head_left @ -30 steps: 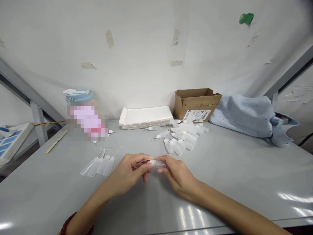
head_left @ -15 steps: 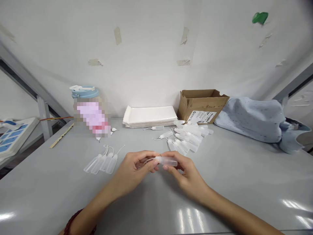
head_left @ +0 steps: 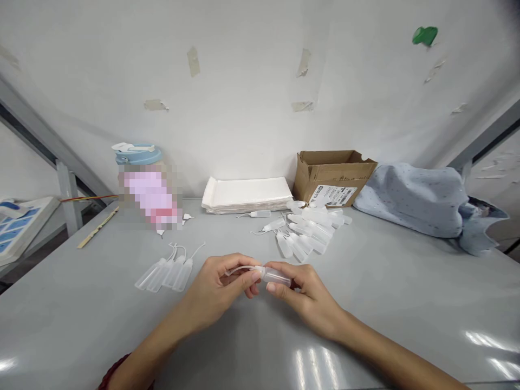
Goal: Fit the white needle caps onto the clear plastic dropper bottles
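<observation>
Both hands hold one small translucent squeeze bottle (head_left: 277, 276) above the front middle of the table. My left hand (head_left: 223, 284) pinches its white cap, and the thin curved tube from the cap runs left over my fingers. My right hand (head_left: 304, 287) grips the bottle's body between thumb and fingers. Left of my left hand, several similar bottles (head_left: 166, 273) lie side by side with their tubes pointing away from me. Beyond my hands, to the right, more such bottles (head_left: 311, 230) lie in a loose heap.
A stack of white padded envelopes (head_left: 247, 195) lies by the wall, beside an open cardboard box (head_left: 335, 176). Bluish cloth (head_left: 410, 197) is bunched at right. A blue-lidded container (head_left: 138, 154), partly blurred out, stands left, near a thin wooden strip (head_left: 97, 227) on the grey table (head_left: 385, 292).
The bottle's tube now shows as a fuller arc above my left fingers, and the body tilts slightly down to the right. Both hands keep their hold; the view has shifted a little.
</observation>
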{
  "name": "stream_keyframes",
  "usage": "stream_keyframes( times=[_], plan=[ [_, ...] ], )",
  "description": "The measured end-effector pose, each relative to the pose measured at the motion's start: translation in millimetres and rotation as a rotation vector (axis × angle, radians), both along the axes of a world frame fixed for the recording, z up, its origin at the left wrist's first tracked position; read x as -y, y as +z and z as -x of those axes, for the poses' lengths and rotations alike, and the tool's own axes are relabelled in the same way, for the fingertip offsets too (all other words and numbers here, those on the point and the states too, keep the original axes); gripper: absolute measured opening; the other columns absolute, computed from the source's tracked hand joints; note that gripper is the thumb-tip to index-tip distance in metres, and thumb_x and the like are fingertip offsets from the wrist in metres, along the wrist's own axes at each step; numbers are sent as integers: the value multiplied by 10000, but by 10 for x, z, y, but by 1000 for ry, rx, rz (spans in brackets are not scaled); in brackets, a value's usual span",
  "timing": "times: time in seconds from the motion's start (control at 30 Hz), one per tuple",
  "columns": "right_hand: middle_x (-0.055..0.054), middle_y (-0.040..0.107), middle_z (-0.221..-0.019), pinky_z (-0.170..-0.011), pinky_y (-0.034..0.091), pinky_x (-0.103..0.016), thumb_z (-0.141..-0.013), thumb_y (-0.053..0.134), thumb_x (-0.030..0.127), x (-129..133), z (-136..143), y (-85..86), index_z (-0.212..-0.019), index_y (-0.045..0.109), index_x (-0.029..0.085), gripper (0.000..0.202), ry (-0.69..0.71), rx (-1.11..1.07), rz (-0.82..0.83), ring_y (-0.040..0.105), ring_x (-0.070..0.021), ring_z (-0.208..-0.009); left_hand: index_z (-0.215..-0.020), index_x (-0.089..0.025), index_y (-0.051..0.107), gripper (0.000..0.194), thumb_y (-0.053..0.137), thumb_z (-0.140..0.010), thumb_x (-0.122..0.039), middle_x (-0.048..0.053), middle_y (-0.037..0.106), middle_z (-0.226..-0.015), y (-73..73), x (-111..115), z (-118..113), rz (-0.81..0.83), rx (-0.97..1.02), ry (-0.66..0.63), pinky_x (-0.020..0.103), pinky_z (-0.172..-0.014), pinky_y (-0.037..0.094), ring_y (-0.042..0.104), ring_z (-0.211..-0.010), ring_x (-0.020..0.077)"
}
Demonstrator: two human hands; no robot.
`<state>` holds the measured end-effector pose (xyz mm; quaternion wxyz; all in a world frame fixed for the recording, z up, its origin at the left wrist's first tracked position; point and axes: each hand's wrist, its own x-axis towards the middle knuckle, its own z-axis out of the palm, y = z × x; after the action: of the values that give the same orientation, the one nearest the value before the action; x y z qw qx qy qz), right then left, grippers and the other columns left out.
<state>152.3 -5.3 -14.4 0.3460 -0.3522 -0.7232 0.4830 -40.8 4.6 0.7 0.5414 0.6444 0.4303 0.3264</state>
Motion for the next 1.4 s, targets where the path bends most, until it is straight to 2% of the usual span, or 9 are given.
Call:
stream_keyframes(
  times=[0.17,0.3,0.4,0.57,0.8,1.07,1.17,1.27,1.4],
  plan=[
    [3,626,-767,-536,343,-221,-905,503,368,-25,-19,9,-1057,665,197,280,-2,-7,193,470,-110,-606,-950,-200,705,235,524,-875,-330,15,694,-791,4,-28,-5,-172,-127,-5,236,-686,508,642,-751,155],
    [-23,623,-790,-541,366,-234,-927,435,364,-65,-66,-22,-1159,610,162,354,-218,203,-117,480,-126,-604,-1071,-192,657,350,439,-886,-395,35,721,-853,-5,-218,189,-302,-393,241,250,-669,516,659,-788,182],
    [-49,631,-752,-534,383,-257,-925,399,338,-154,-133,-72,-1267,529,85,445,-378,372,-337,503,-144,-568,-1144,-203,615,379,380,-881,-341,43,684,-1086,-8,-435,556,-467,-852,497,271,-761,514,639,-943,204],
    [-75,651,-697,-522,390,-292,-910,371,325,-322,-234,-132,-1282,511,53,481,-640,653,-535,560,-196,-554,-1090,-67,643,389,398,-828,-219,211,658,-1062,-14,-664,1229,-348,-1099,690,508,-879,427,536,-1094,414],
    [-61,671,-620,-474,345,-286,-932,378,398,-318,-260,37,-1296,451,122,462,-728,1041,-296,637,-268,-587,-1099,-139,587,272,535,-902,-320,73,628,-1061,-78,-692,1398,-147,-1153,642,414,-819,506,615,-940,218],
    [-166,680,-683,-477,416,-354,-919,263,571,-163,-176,273,-1212,426,42,627,-861,1180,-212,664,-352,-642,-1159,-153,549,295,544,-902,-299,89,582,-1157,-131,-715,1371,-124,-1176,754,421,-828,511,596,-989,220],
    [-150,680,-680,-504,416,-353,-928,314,529,-85,56,367,-1243,405,55,576,-751,1125,-270,666,-355,-675,-1144,-156,560,281,546,-901,-296,87,584,-1156,-190,-736,1358,-127,-1184,730,420,-837,506,593,-999,220],
    [-116,674,-661,-563,427,-356,-936,374,468,-61,418,400,-1270,397,78,514,-402,1009,-317,663,-322,-673,-1137,-155,563,277,551,-898,-294,86,586,-1151,-227,-750,1361,-112,-1184,687,416,-833,509,596,-994,219],
    [-162,653,-965,-676,456,-371,-890,498,460,-184,945,300,-1244,430,94,514,27,798,-353,644,-296,-835,-1135,-155,564,275,552,-898,-294,84,589,-1143,-243,-768,1394,-92,-1169,646,407,-821,514,600,-983,217]
  ],
)
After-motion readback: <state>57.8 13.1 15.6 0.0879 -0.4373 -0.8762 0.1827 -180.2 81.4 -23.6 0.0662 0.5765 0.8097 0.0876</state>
